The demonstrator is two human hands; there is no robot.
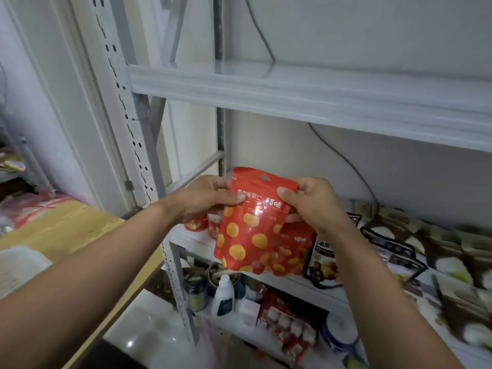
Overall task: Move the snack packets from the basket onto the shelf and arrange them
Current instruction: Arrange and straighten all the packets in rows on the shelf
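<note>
left hand (210,198) and right hand (314,203) each pinch one top corner | glossy red plastic snack packet with yellow dots (247,235) hangs upright, long axis vertical | white metal shelf board (191,245) lies just beyond, below it

Your left hand (210,198) and right hand (311,201) pinch the top corners of a snack packet (250,230) in front of the middle shelf board (191,243). More packets (295,249) sit behind it on that board, a bottle (223,294) stands below, and a cardboard box (66,227) lies to the left.
</note>
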